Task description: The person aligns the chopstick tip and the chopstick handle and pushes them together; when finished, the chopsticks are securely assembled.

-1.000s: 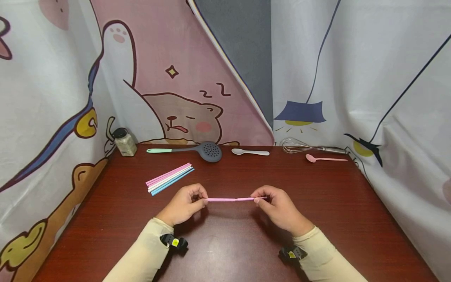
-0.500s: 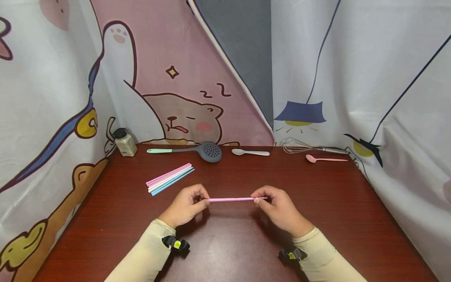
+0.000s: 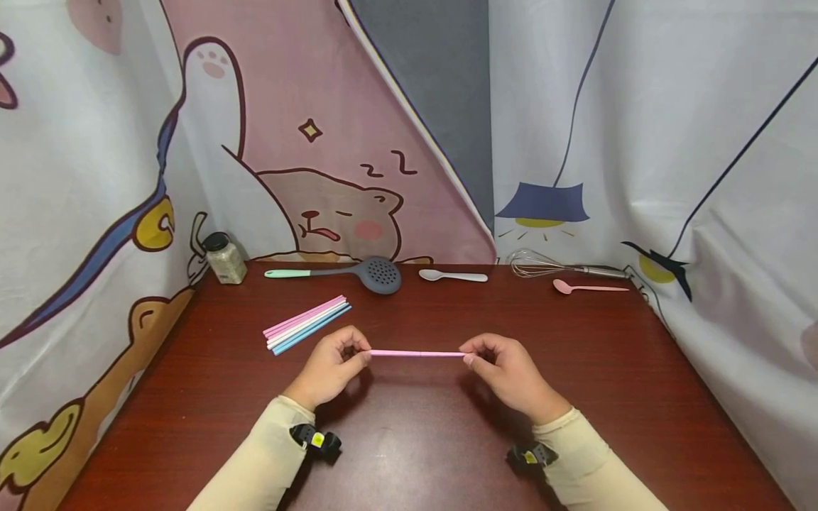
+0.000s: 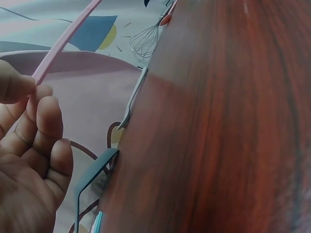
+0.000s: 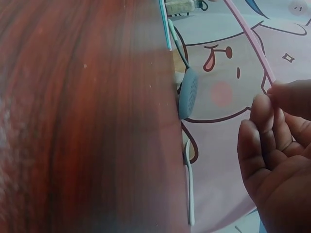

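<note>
A thin pink straw (image 3: 415, 353) stretches level between my two hands, above the table, with a fine dark seam line near its middle. My left hand (image 3: 329, 365) pinches its left end between thumb and index finger. At the other end my right hand (image 3: 514, 376) pinches it the same way. In the left wrist view the straw (image 4: 60, 46) rises from the fingertips, the other fingers loosely curled below. The right wrist view shows the straw (image 5: 250, 36) running up and away from the thumb and index finger. Both end tips are hidden by the fingers.
Pink, white and blue straws (image 3: 307, 326) lie bundled beyond my left hand. Along the table's back edge are a jar (image 3: 225, 259) with a black lid, a slotted turner (image 3: 381, 275), a white spoon (image 3: 454, 277), a whisk (image 3: 569, 267) and a pink spoon (image 3: 591, 287).
The slight kink near the straw's middle has straightened out. Both hands have risen a little and moved slightly apart. The short end that stuck out past my right fingertips no longer shows.
</note>
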`<state>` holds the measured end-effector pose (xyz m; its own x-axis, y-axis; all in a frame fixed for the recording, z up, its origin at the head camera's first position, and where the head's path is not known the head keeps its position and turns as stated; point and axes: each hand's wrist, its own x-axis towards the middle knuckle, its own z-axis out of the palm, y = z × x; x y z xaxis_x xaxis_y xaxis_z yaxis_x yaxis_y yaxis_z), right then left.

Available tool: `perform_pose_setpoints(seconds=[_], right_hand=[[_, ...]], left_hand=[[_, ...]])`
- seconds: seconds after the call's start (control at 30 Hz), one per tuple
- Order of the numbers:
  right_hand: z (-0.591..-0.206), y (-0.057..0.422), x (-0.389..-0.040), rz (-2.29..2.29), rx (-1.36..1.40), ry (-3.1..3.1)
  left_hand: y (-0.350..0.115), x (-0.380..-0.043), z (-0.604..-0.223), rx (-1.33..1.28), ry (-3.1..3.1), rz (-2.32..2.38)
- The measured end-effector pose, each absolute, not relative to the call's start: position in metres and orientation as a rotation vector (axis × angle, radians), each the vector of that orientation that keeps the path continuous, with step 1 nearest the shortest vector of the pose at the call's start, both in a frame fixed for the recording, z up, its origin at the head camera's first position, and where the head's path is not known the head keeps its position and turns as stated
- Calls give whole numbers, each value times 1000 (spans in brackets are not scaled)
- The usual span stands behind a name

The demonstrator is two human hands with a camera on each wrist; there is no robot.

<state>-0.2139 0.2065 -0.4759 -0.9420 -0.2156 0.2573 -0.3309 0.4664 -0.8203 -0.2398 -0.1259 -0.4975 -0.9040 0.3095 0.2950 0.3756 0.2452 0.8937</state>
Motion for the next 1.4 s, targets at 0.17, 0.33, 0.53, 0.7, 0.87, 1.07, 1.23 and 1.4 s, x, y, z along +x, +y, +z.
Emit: perform_pose_setpoints(seconds=[0.17, 0.33, 0.53, 0.7, 0.87, 1.07, 1.23, 1.4], right_hand=[[-476, 207, -214, 1470, 462, -2584], [-478, 207, -215, 1458, 453, -2589], [-480, 205, -215, 1447, 454, -2558], [-483, 204, -214, 1449, 457, -2527], [-484, 203, -213, 1459, 471, -2502], [-484, 202, -212, 1454, 466, -2508], [-484, 202, -213, 1505, 443, -2525], [-484, 202, -213, 1561, 436, -2541]], left_hand=[[-127, -239, -497, -652, -2415, -1789], [-126, -239, -498, -638, -2420, -1799], [-125, -238, -497, -633, -2422, -1810], [-124, -236, -498, -652, -2419, -1809], [-124, -235, -498, -658, -2421, -1795], [-123, -235, -497, -651, -2425, -1793], [-125, -237, -497, -636, -2407, -1817], [-137, -246, -502, -597, -2399, -1823]])
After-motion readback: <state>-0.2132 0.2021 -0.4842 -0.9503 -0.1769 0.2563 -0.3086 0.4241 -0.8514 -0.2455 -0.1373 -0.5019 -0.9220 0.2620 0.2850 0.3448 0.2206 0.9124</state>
